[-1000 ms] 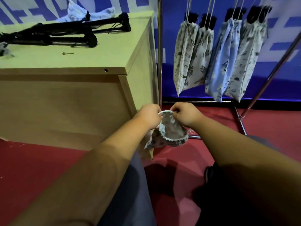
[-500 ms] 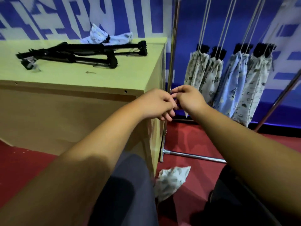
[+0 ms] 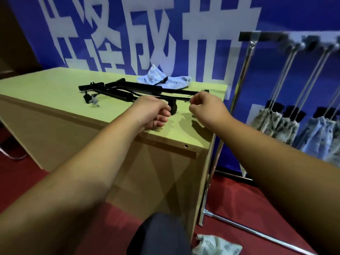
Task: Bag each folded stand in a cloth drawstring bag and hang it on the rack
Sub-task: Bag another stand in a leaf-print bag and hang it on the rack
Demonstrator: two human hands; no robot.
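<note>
Head view, looking down over a pale green table (image 3: 55, 85) that fills the left and middle of the frame, with a metal rack (image 3: 244, 70) standing just off its right edge. Filled cloth bags (image 3: 276, 124) hang from the rack at the right of the frame. Because the rack post stands so close to the table corner, a long stand swung out to the right would likely knock the post or set the hung bags swaying.

Black folded stands (image 3: 139, 88), the things to be bagged, lie side by side across the middle of the tabletop, their near ends close to the front edge. They look partly overlapped, with loose bits trailing at their left end. Pulling one by its end could drag its neighbour along or tip it over the edge.

A light blue bag (image 3: 171, 82) lies crumpled on the table behind the stands, near the middle of the frame. A leaf-print bag (image 3: 217, 245) lies on the red floor at the bottom of the frame, beside the person's leg, where it could be trodden on or forgotten.

The left hand (image 3: 152, 113) has curled fingers right at a stand's knobbly end; I cannot tell whether it grips it. The right hand (image 3: 206, 107) hovers over the table's right end with fingertips pinched; whether they hold anything I cannot tell. A weak one-ended hold might let the stand swing and slip.
</note>
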